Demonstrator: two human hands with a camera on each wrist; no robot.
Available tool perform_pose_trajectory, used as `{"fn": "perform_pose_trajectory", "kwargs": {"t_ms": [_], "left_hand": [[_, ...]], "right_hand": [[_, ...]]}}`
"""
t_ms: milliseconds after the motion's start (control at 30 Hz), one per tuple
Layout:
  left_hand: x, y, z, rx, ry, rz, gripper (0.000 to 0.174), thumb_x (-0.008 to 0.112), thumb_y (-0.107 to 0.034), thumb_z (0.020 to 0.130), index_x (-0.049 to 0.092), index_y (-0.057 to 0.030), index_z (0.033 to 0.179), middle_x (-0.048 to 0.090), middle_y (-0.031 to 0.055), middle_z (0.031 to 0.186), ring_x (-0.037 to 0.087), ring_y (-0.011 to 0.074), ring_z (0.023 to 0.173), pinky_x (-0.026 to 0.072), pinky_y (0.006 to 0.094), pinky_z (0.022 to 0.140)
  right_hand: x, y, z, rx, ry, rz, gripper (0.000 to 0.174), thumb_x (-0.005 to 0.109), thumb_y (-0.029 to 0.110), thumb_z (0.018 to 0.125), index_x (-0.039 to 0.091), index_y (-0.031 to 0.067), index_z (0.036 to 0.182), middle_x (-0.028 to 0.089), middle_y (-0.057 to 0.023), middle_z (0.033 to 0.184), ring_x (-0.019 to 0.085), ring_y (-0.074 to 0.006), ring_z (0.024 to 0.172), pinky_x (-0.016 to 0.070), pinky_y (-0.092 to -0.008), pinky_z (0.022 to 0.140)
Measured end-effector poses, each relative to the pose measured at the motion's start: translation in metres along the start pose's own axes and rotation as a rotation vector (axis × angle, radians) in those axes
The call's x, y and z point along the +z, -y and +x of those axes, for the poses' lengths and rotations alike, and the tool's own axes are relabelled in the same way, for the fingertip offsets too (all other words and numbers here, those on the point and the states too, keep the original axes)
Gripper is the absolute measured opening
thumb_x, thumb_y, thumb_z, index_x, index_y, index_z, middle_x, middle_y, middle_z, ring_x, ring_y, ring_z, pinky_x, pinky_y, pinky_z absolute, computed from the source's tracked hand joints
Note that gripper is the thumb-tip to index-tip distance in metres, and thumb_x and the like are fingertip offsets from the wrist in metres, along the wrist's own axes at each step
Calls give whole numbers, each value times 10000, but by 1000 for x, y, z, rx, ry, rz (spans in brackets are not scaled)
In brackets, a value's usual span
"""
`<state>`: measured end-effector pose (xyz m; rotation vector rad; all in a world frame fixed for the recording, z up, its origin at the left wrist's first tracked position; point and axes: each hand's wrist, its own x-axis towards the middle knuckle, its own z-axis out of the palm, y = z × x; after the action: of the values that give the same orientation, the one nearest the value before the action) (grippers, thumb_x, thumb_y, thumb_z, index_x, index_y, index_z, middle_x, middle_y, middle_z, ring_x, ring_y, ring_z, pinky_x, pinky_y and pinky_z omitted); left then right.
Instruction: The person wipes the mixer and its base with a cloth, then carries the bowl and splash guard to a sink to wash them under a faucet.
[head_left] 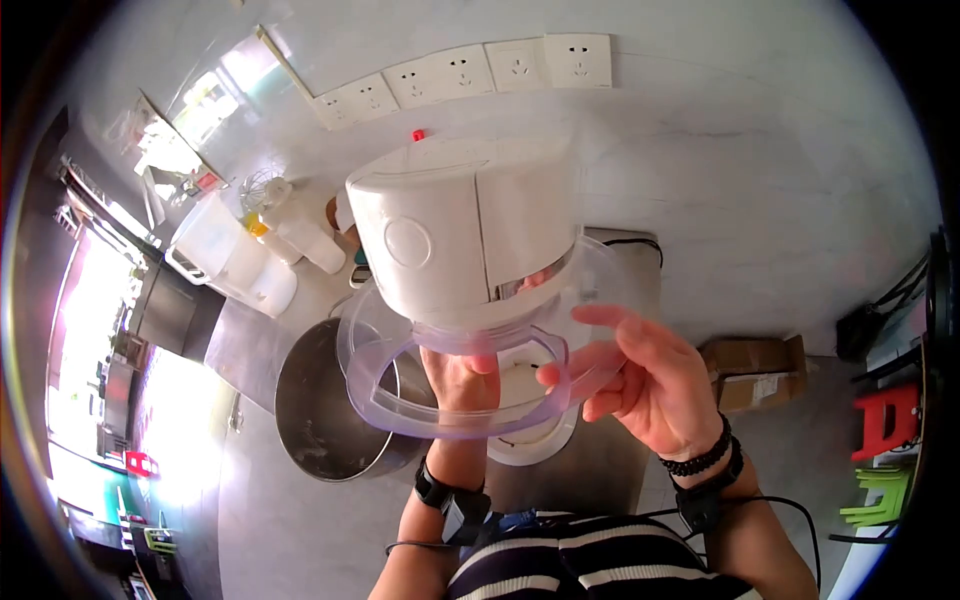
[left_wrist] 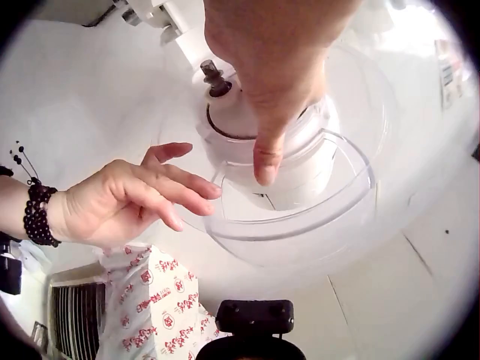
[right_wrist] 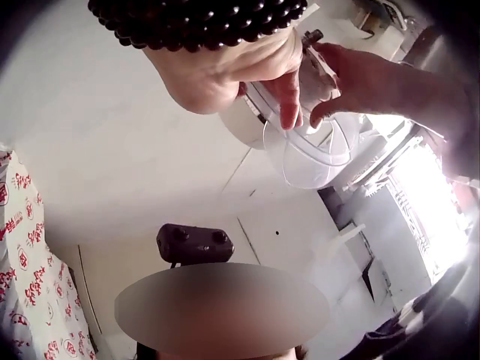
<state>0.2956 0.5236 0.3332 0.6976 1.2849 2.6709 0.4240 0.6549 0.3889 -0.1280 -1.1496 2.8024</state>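
Note:
A white stand mixer head (head_left: 430,220) fills the middle of the head view, with a clear plastic splash guard (head_left: 460,432) tilted beneath it. My left hand (head_left: 460,385) reaches up under the mixer head, inside the guard. In the left wrist view its thumb (left_wrist: 268,157) points down along the clear plastic, close to the metal beater shaft (left_wrist: 214,79); its other fingers are hidden there. My right hand (head_left: 655,385) is at the guard's right side, fingers spread and slightly bent. Its fingertips (left_wrist: 210,199) are right at the plastic rim.
A large steel bowl (head_left: 300,400) stands left below the mixer. Behind it are a clear plastic jug (head_left: 225,260) and white bottles (head_left: 310,235). A white round base (head_left: 545,440) lies under the guard. Wall sockets (head_left: 450,75) run along the back; a cardboard box (head_left: 755,375) is at right.

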Motion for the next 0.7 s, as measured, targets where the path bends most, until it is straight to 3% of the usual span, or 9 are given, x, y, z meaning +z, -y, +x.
{"fn": "perform_pose_trajectory", "kwargs": {"t_ms": [267,467,700], "left_hand": [[4,-24,11,-84,57,64,1018,821,-479,476,371,10,1247,491,52,1157,475,178,1068,397,335,887],[16,-13,11,37,-53,81,1013,809,-502,481,383,20,1236,523,74,1124,500,185,1030,396,336,880],[7,-30,40,-124,218,124,1021,802,-512,465,385,13,1235,533,81,1122,515,187,1026,418,333,867]], "right_hand": [[22,-9,0,-42,-63,87,432,337,281,949,389,-45,1228,591,-300,946,634,-329,841,556,-317,645],[7,22,10,82,37,-40,443,351,308,944,403,-40,1214,601,-282,923,637,-356,796,555,-350,625],[34,-7,-1,-19,4,10,445,331,317,952,354,-2,1262,608,-261,914,634,-368,804,547,-375,639]]}}
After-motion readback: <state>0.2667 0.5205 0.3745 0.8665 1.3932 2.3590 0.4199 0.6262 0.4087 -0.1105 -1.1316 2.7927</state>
